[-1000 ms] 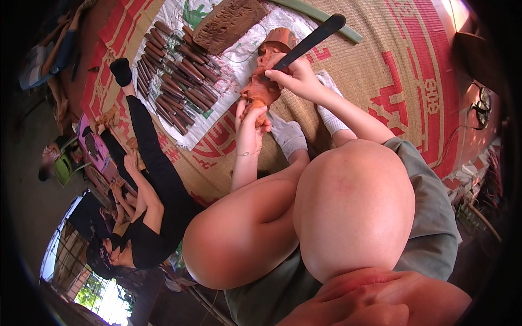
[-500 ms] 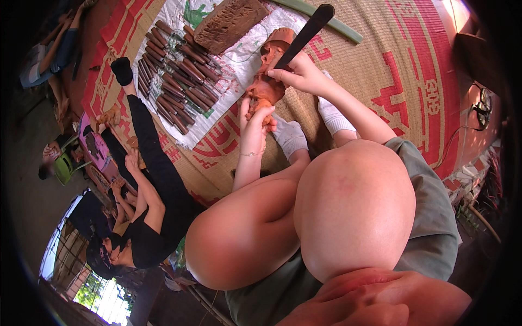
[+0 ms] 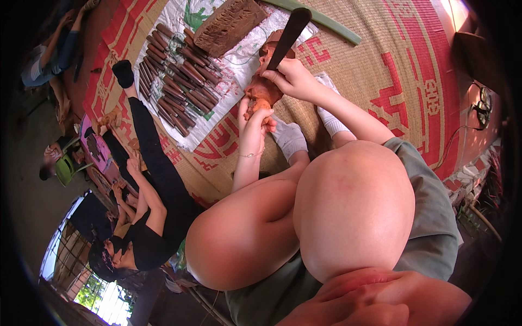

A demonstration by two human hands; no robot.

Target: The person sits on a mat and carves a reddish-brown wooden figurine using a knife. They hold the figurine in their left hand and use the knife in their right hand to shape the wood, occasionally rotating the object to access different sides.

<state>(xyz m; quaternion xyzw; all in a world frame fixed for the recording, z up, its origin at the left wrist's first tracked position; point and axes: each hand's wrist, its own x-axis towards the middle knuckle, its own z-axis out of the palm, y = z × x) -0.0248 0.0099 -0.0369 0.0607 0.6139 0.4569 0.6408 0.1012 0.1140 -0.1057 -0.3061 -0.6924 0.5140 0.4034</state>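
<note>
A reddish-brown carved wooden figure (image 3: pixel 263 88) is held near my feet, tilted, its cylindrical end pointing away from me. My left hand (image 3: pixel 253 126) wraps round its near, knobbly end. In my right hand (image 3: pixel 295 80) is a long, dark, flat-handled tool (image 3: pixel 292 37), pinched between thumb and fingers, its broad rounded end sticking up and away. The tool's working end is hidden behind my fingers, close against the figure's middle, so I cannot tell whether it touches. My feet in white socks (image 3: pixel 290 137) rest just behind the figure.
Left of the figure, several wooden-handled carving tools (image 3: pixel 179 81) lie on a white printed sheet (image 3: pixel 228 89). A carved brown wood block (image 3: pixel 229 27) and a green strip (image 3: pixel 326 22) lie beyond. A woven red-and-tan mat (image 3: pixel 359 70) spreads underneath. Another person (image 3: pixel 147 217) sits at left.
My right hand has shifted left and slightly nearer along the figure, and the dark tool's free end has swung left with it. My left hand stays in nearly the same place.
</note>
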